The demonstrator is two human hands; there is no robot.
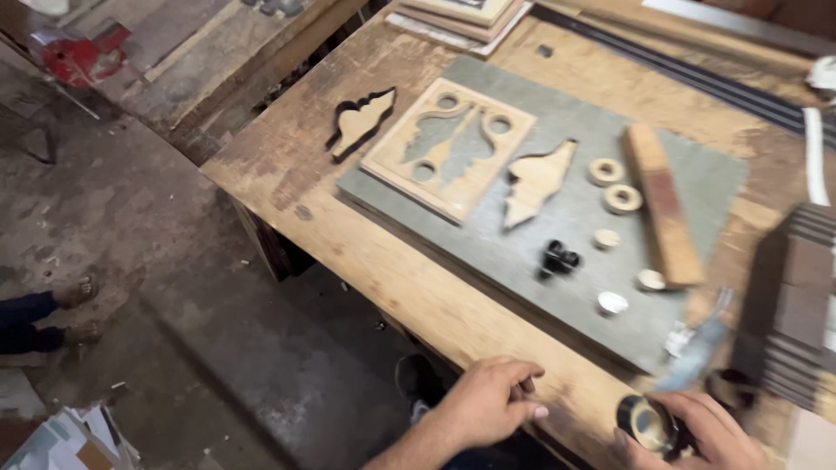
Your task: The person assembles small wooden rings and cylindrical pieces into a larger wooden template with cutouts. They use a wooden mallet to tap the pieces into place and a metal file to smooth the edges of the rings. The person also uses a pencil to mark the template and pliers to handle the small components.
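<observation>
My left hand (pixel 488 400) rests with curled fingers on the front edge of the wooden workbench (pixel 348 235), holding nothing I can make out. My right hand (pixel 705 431) grips a small black-rimmed round thing (pixel 646 422), perhaps a roll of tape, at the bench's near right. A blurred metal tool (pixel 701 344) lies just above that hand. On a grey board (pixel 566 252) farther back lie a square wooden panel with cut-out shapes (pixel 448 148), two leaf-shaped wooden cut-outs (pixel 534 181) (pixel 360 122), wooden rings (pixel 614 185), small discs and a black piece (pixel 559 258).
A long wooden block (pixel 664 202) lies on the grey board's right. A dark stack of sheets (pixel 797 305) stands at the right edge. Framed boards (pixel 461 16) sit at the back. A red vise (pixel 77 54) is far left. Another person's feet (pixel 74 309) show on the floor.
</observation>
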